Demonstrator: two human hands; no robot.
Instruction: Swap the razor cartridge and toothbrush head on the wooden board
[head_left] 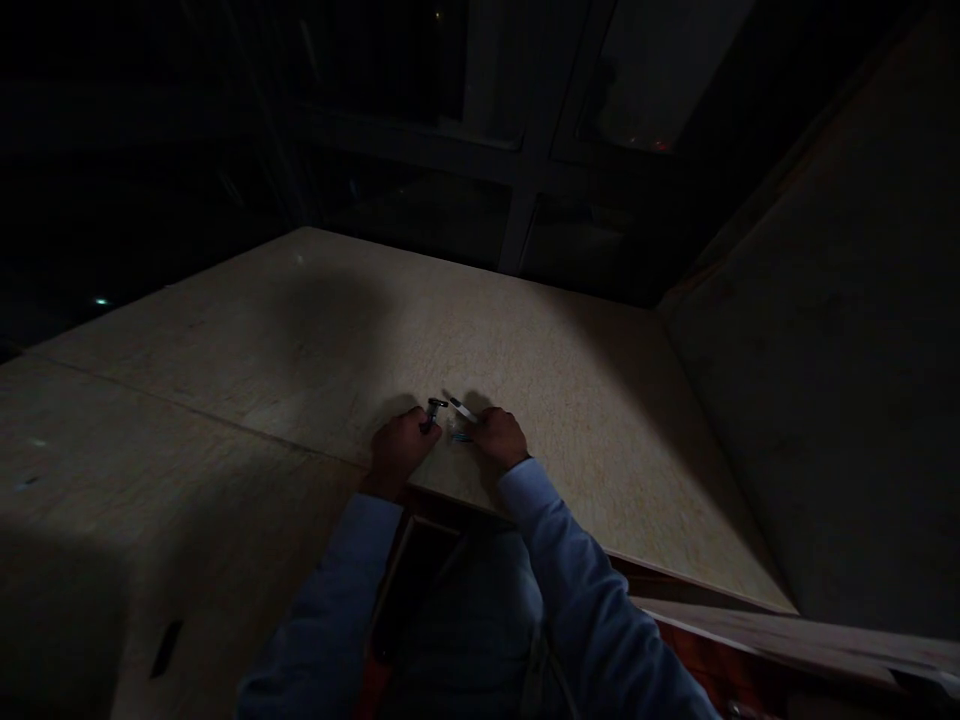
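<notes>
Head view: at the pale plywood board's (570, 400) near edge, left hand (397, 452) pinches a small dark metal clip (435, 408); right hand (496, 438) pinches a thin white strip (460, 408), probably light and stiff.

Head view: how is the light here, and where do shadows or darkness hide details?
Head view: a narrow pool of light falls on the pale board around the left hand and right hand; a broad soft shadow lies up-left of them; the background and lower corners are nearly black; the small items at the fingers are too dim to identify.
</notes>
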